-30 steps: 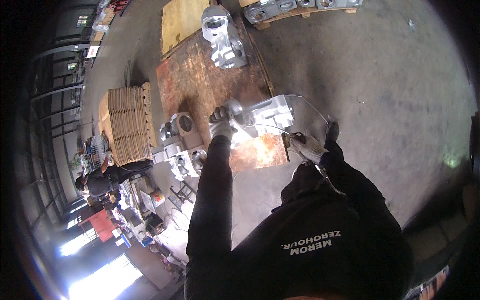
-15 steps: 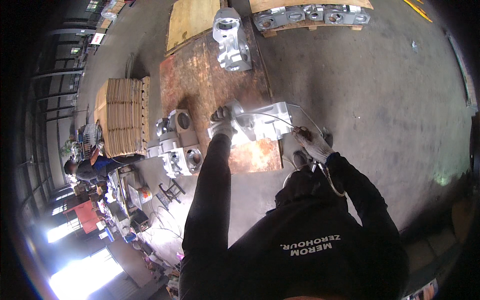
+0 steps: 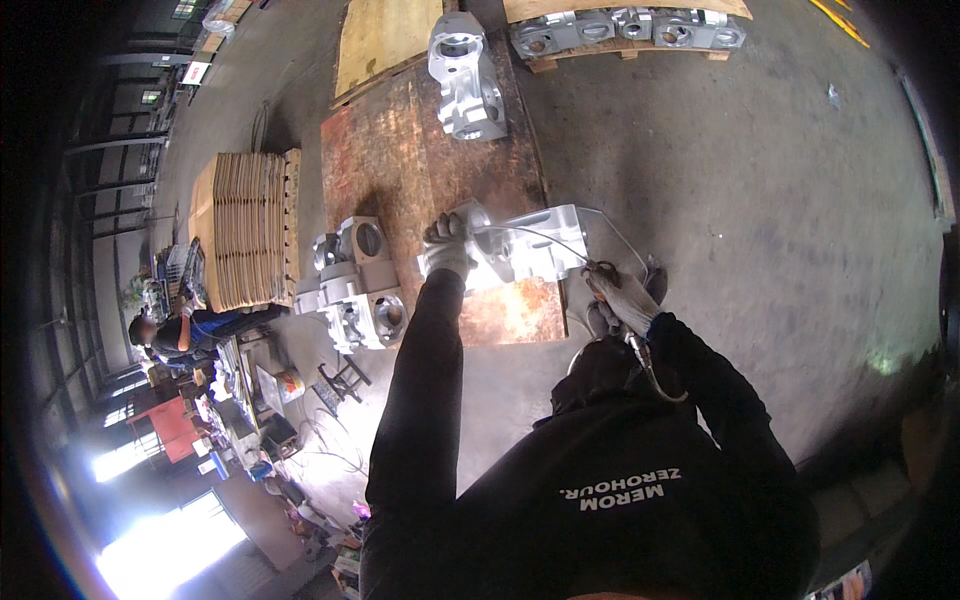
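Observation:
A silvery machined metal casting lies across the near right of the worn wooden tabletop, lit brightly. My left hand, in a light work glove, has its fingers bent over the casting's left end. Just past the table's right edge, my gloved right hand is wrapped around an air blow gun, its body mostly hidden by the palm. From it a long thin curved nozzle reaches left over the casting. A pale hose hangs from a metal coupling below that hand.
More castings are grouped left of the tabletop, and another casting stands at its far end. A pallet of castings sits at the back. Stacked cardboard is at left. Beyond a cluttered bench, a person is standing.
My right hand has turned slightly and the hose coupling under it has shifted. My left hand stays on the casting. The person at left has moved a little.

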Motion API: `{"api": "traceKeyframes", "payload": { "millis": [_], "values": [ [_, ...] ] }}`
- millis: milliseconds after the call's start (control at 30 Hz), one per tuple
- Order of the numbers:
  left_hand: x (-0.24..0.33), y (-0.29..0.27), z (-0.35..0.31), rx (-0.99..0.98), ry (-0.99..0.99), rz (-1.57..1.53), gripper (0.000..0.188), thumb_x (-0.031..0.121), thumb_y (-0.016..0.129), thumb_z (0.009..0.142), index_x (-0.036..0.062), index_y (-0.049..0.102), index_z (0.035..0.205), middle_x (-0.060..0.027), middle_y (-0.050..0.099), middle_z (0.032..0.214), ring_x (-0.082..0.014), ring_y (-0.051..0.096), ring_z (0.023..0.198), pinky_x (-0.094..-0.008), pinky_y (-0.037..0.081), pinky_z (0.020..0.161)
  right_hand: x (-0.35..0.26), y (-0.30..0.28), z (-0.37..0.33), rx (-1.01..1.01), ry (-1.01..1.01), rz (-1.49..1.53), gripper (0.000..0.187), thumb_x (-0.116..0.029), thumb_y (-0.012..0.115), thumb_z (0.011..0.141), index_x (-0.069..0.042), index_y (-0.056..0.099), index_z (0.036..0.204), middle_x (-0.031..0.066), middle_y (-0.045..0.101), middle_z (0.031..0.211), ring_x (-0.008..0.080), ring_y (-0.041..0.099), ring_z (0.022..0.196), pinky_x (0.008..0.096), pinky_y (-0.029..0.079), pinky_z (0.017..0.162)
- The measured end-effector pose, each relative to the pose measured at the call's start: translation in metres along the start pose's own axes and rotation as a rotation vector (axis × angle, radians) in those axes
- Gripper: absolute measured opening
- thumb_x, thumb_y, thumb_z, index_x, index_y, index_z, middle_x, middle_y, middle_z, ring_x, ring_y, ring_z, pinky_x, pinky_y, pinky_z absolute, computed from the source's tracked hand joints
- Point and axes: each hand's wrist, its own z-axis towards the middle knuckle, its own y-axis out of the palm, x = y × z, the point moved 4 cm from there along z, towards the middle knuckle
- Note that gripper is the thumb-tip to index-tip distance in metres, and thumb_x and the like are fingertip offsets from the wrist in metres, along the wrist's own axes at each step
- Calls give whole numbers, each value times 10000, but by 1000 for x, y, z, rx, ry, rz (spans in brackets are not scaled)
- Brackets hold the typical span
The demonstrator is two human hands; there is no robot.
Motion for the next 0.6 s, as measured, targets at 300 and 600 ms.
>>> {"api": "traceKeyframes", "payload": {
  "millis": [300, 600],
  "values": [
    [-7, 8, 0, 73, 21, 13, 1188, 399, 865, 545, -3, 215, 1454, -247, 313, 1472, -392, 330, 1340, -448, 232, 1129, -18, 4, 10, -59, 56, -43, 487, -529, 536, 921, -45, 567, 891, -13, 460, 528, 87, 435, 392, 251, 354, 357],
    [-10, 17, 4, 54, 26, -20, 1216, 403, 865, 550, -5, 180, 1468, -247, 269, 1497, -395, 282, 1367, -476, 213, 1134, -2, -11, 19, 88, -169, 0, 301, -360, 571, 957, -63, 621, 971, -24, 552, 721, 56, 482, 601, 226, 395, 512]
  ]
}}
